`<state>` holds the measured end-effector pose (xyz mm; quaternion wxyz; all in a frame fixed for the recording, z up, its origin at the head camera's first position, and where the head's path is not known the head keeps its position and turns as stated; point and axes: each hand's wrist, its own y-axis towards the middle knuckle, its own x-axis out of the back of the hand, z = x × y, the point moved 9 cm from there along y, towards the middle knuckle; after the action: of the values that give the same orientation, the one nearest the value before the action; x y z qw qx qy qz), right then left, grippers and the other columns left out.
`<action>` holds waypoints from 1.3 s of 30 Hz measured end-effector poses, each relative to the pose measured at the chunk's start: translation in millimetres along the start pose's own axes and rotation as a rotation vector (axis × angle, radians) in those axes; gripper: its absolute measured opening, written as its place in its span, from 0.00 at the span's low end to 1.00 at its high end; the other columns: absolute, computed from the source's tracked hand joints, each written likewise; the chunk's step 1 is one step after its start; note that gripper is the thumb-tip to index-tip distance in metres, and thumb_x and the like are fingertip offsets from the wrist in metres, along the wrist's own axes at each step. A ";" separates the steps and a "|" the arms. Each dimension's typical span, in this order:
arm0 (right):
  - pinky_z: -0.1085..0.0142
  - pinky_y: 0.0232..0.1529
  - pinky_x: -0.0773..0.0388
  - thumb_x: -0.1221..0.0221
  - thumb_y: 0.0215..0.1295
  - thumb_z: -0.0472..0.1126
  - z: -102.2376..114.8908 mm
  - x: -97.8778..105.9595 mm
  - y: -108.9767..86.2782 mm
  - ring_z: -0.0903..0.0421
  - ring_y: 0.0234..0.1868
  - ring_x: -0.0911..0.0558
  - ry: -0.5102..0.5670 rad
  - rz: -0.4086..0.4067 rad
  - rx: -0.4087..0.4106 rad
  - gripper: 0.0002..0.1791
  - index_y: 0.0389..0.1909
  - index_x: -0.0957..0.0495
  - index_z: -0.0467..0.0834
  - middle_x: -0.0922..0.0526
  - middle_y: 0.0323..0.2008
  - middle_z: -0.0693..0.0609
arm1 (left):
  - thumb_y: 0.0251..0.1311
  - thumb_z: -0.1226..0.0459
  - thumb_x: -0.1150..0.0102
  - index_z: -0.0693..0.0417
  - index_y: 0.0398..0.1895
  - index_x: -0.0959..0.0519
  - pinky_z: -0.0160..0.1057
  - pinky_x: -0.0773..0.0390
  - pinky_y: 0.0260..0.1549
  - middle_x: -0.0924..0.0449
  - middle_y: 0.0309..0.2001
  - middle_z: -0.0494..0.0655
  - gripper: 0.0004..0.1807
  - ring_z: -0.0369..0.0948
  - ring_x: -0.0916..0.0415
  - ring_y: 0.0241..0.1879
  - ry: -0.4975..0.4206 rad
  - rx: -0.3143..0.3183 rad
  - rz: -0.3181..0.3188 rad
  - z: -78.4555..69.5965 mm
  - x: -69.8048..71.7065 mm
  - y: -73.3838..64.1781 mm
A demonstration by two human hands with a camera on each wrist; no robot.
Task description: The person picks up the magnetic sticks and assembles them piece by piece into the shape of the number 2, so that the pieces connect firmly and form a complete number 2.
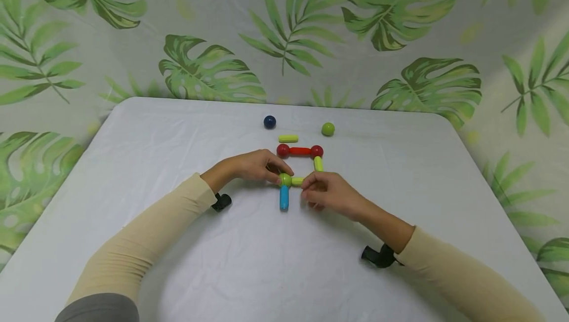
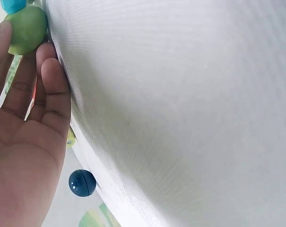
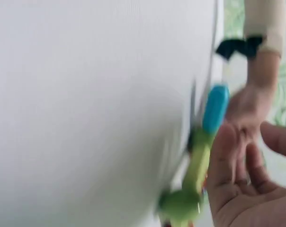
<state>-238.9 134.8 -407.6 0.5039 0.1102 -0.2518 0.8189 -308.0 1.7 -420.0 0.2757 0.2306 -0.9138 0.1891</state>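
Observation:
My left hand [image 1: 260, 166] pinches a green ball [image 1: 285, 180] between thumb and fingers; the ball also shows at the left wrist view's upper left. From that ball a blue stick [image 1: 284, 198] points towards me and a yellow-green stick [image 1: 298, 181] runs right. Beside that stick's right end is my right hand [image 1: 331, 194], fingers loosely bent, thumb apart from them, nothing between. It hides a second green ball [image 3: 181, 204] from the head view. Another yellow-green stick [image 1: 318, 164] leads up to a red ball [image 1: 317, 151], which a red stick [image 1: 300, 151] joins to another red ball [image 1: 283, 150].
Behind the joined pieces, a loose yellow-green stick [image 1: 288, 138], a dark blue ball [image 1: 269, 122] and a green ball [image 1: 328, 129] lie on the white-covered table [image 1: 213, 272]. A leaf-print cloth [image 1: 306, 75] hangs beyond the table's back edge.

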 end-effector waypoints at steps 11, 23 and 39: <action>0.62 0.39 0.22 0.41 0.70 0.40 19.7 114.1 10.6 0.51 0.40 0.17 -0.464 -0.348 0.267 0.09 0.47 0.20 0.42 0.14 0.41 0.44 | 0.64 0.67 0.38 0.51 0.59 0.19 0.36 0.24 0.55 0.20 0.59 0.48 0.20 0.38 0.24 0.49 -0.008 0.015 -0.010 2.4 -1.1 -3.1; 0.50 0.46 0.23 0.44 0.72 0.40 -23.6 161.0 42.7 0.42 0.45 0.18 -0.566 -0.339 0.179 0.14 0.53 0.22 0.37 0.17 0.45 0.38 | 0.64 0.65 0.38 0.48 0.59 0.19 0.34 0.25 0.49 0.18 0.52 0.44 0.19 0.39 0.26 0.46 -0.010 0.027 -0.010 5.1 -1.4 -2.3; 0.47 0.57 0.24 0.46 0.72 0.42 -44.8 164.4 99.3 0.37 0.62 0.25 -0.436 -0.281 0.011 0.22 0.65 0.30 0.41 0.25 0.61 0.36 | 0.64 0.65 0.38 0.47 0.59 0.19 0.35 0.25 0.52 0.18 0.54 0.44 0.19 0.38 0.26 0.47 0.003 0.036 -0.014 0.9 -0.2 -3.6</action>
<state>-400.0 248.5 -404.1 0.5461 0.3206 -0.3322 0.6991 -306.3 -1.7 -420.1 0.2741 0.2415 -0.9083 0.2040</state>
